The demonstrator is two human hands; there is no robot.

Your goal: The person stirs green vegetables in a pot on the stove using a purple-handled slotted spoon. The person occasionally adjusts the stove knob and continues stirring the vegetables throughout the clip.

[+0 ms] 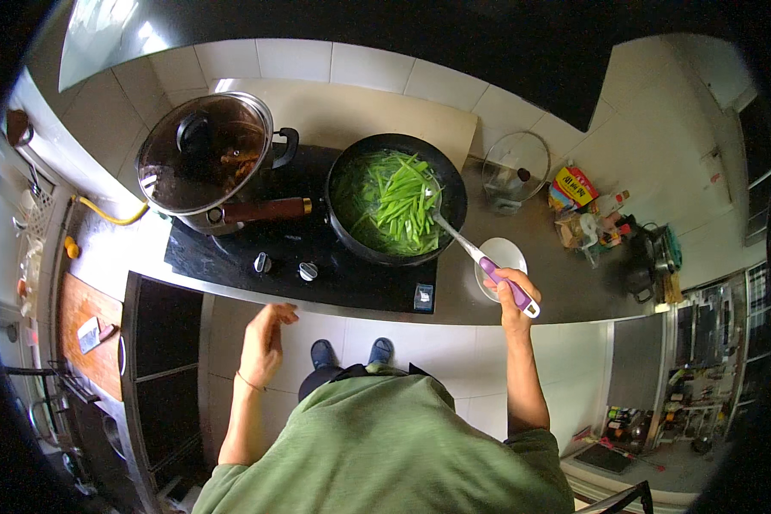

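Note:
My right hand (516, 292) is closed around the purple and white handle of a metal cooking spoon or ladle (457, 239). Its head lies among cut green vegetable strips (403, 202), heaped in liquid inside a black wok (353, 241) on the right side of the black glass cooktop (360, 286). Beneath the handle, a white bowl (506, 252) rests on the counter. My left hand (266, 344) hangs in front of the counter edge, fingers loosely bent, holding nothing. On the cooktop's left stands a pot with a glass lid (215, 173), brown food showing through it.
A clear glass lid (516, 168) leans at the back wall. Right of it are food packages (573, 187) and dark pots (642, 260). At far left, a cleaver (91, 334) lies on a wooden cutting board (80, 295). The range hood (424, 32) overhangs the cooktop.

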